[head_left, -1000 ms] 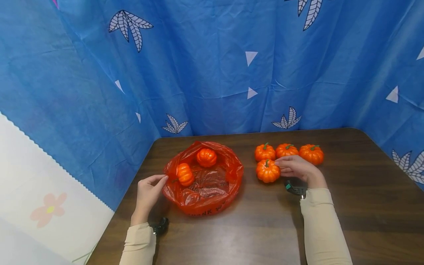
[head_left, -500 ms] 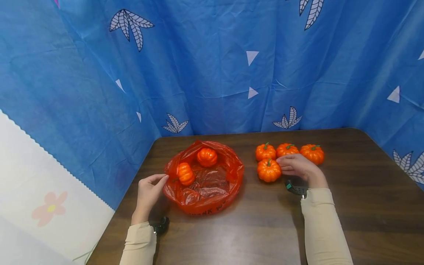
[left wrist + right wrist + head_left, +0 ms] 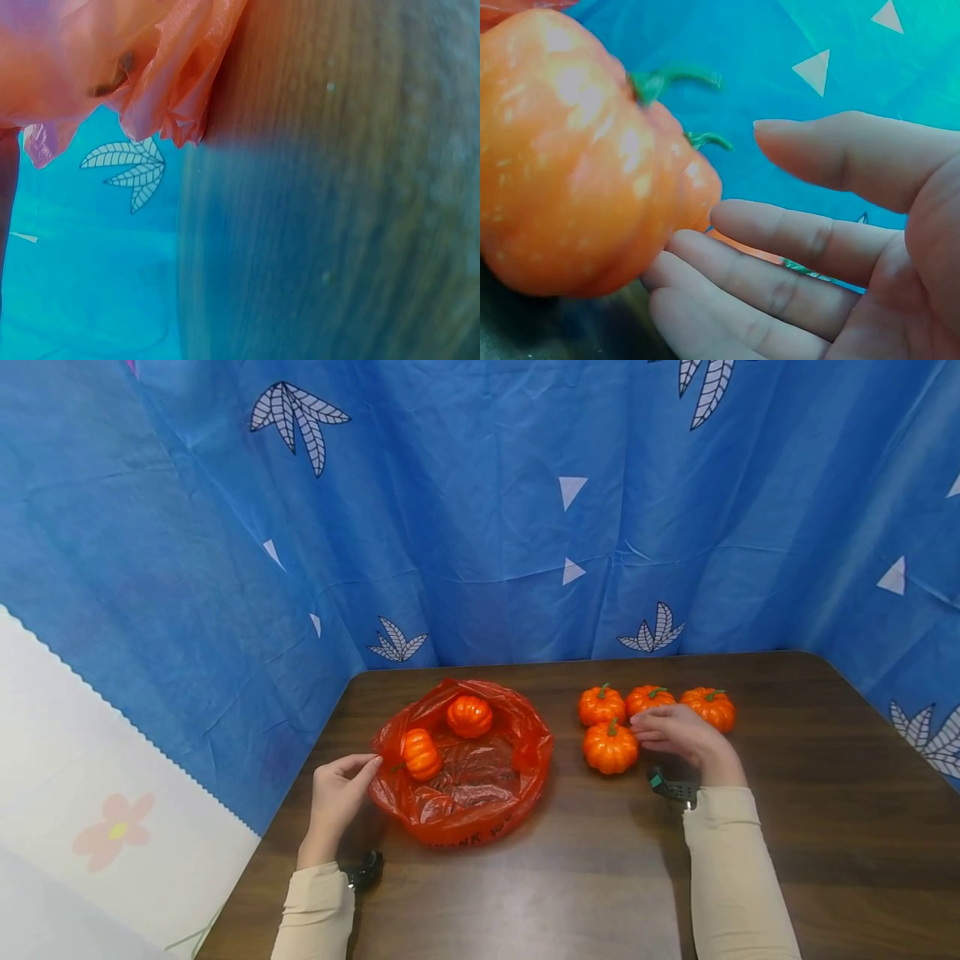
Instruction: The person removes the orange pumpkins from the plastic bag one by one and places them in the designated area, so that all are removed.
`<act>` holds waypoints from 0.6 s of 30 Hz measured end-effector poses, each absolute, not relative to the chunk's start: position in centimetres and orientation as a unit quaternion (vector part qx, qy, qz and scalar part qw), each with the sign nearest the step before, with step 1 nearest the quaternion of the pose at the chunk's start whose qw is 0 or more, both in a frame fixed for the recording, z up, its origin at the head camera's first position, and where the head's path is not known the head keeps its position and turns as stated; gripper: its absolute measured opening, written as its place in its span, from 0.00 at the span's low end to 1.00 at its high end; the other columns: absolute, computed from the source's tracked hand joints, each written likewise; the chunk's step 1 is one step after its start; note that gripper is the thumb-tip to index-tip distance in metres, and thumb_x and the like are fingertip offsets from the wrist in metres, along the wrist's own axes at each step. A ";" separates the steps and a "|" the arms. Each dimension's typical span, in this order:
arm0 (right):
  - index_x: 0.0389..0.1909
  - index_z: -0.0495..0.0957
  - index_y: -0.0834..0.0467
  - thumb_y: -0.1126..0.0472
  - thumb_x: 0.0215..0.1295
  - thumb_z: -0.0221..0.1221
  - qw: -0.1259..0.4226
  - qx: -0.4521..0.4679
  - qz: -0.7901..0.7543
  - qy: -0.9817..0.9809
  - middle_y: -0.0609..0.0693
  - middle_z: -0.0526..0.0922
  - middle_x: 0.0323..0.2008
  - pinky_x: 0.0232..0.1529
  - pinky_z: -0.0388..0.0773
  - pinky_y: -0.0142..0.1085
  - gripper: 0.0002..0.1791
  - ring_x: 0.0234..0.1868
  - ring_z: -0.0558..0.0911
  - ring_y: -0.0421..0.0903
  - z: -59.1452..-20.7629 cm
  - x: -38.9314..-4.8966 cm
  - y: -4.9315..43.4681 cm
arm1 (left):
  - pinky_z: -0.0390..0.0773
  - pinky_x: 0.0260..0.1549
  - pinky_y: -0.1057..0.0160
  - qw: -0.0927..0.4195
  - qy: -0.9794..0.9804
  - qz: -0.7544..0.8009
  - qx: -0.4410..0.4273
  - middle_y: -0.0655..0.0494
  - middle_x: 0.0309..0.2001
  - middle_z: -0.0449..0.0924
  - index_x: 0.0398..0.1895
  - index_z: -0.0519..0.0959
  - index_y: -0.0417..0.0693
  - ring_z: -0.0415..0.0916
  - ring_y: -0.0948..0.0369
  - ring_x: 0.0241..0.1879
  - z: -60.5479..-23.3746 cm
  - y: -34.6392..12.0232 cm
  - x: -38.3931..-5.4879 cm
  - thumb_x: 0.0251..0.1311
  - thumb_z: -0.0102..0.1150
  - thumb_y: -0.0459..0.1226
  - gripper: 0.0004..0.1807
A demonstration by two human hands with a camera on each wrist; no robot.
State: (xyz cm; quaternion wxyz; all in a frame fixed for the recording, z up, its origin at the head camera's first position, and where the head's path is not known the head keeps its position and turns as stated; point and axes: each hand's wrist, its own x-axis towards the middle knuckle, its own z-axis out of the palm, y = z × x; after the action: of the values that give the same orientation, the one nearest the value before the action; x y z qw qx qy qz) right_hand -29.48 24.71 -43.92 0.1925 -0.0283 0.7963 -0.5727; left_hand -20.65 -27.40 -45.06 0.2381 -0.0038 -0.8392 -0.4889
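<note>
A red plastic bag (image 3: 534,760) stands wide-mouthed on the left of the table, with one small pumpkin (image 3: 422,755) by its left wall and another pumpkin (image 3: 469,717) at its back. The left hand (image 3: 333,797) pinches the bag's left rim. To the right, the right hand (image 3: 686,743) is beside the front pumpkin (image 3: 611,748), its fingers extended and thumb apart. In the right wrist view the fingertips lie close to that pumpkin (image 3: 570,165); contact is hard to tell. Behind are a left pumpkin (image 3: 601,705), a middle pumpkin (image 3: 649,699) and a right pumpkin (image 3: 708,708).
The dark wooden table (image 3: 570,885) reaches back to a blue patterned curtain (image 3: 487,527). A white cloth with a flower print (image 3: 112,833) hangs at the left. Each wrist wears a dark band, such as the right wristband (image 3: 673,788).
The right hand has drawn slightly back and right from the front pumpkin, widening the gap at its fingertips. The left hand and the bag stay as they were.
</note>
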 end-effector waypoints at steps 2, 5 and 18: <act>0.69 0.62 0.73 0.51 0.77 0.52 0.187 -0.027 -0.571 0.799 0.71 0.71 0.67 0.61 0.78 0.43 0.34 0.54 0.85 0.45 -43.6 -29.4 24.7 | 0.81 0.29 0.76 0.239 -0.838 -0.490 -0.007 0.41 0.34 0.89 0.37 0.89 0.38 0.80 0.73 0.27 -45.1 -27.4 -20.6 0.61 0.69 0.37 0.09; 0.69 0.62 0.73 0.50 0.76 0.52 0.180 -0.024 -0.568 0.803 0.71 0.71 0.66 0.61 0.77 0.43 0.34 0.54 0.84 0.47 -43.1 -29.3 24.5 | 0.81 0.30 0.76 0.240 -0.839 -0.488 -0.009 0.40 0.34 0.89 0.37 0.89 0.38 0.80 0.73 0.27 -45.0 -27.4 -20.6 0.61 0.69 0.37 0.09; 0.70 0.63 0.68 0.49 0.75 0.55 0.146 -0.045 -0.550 0.821 0.68 0.71 0.66 0.63 0.76 0.43 0.34 0.61 0.79 0.56 -40.4 -28.4 23.4 | 0.80 0.31 0.78 0.241 -0.843 -0.480 -0.003 0.41 0.35 0.89 0.37 0.89 0.39 0.80 0.74 0.28 -44.8 -27.4 -20.5 0.61 0.69 0.38 0.10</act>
State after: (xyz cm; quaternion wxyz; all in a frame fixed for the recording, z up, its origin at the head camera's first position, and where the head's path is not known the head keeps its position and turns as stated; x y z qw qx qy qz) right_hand -28.41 23.36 -40.38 0.1464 -0.0446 0.8212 -0.5497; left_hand -20.48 -27.35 -44.83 0.2409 -0.0034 -0.8434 -0.4802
